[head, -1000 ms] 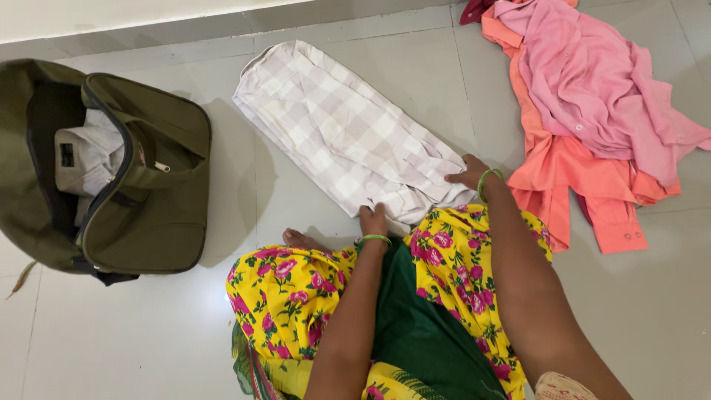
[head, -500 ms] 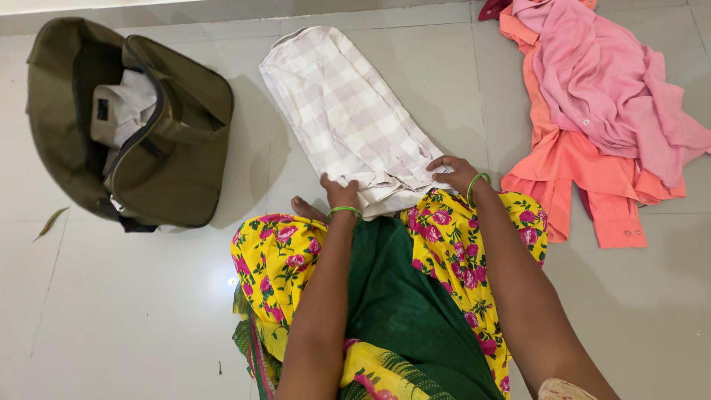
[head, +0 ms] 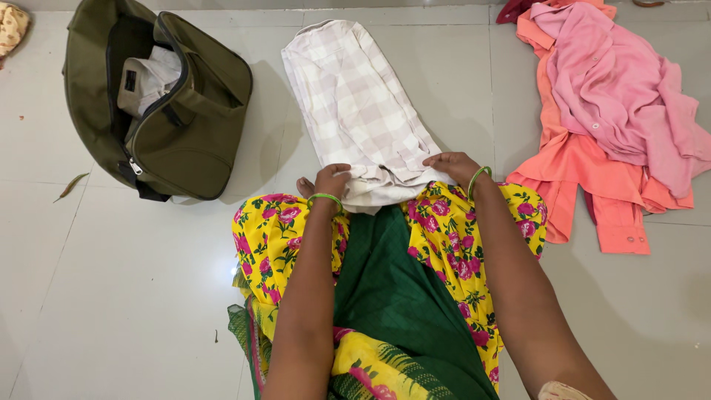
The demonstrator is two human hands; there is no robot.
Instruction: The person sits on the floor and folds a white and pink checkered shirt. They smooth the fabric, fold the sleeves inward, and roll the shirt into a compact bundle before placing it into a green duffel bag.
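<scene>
Both hands grip the near edge of the folded checked shirt (head: 355, 104) lying on the floor: left hand (head: 331, 180) and right hand (head: 452, 167) pinching its corners. Soft, light cloth likely sags unless held at both corners.

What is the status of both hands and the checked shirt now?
Left hand, right hand: fingers gripping near edge of checked shirt. Shirt folded, flat on floor. Open green bag left, apart.
</scene>
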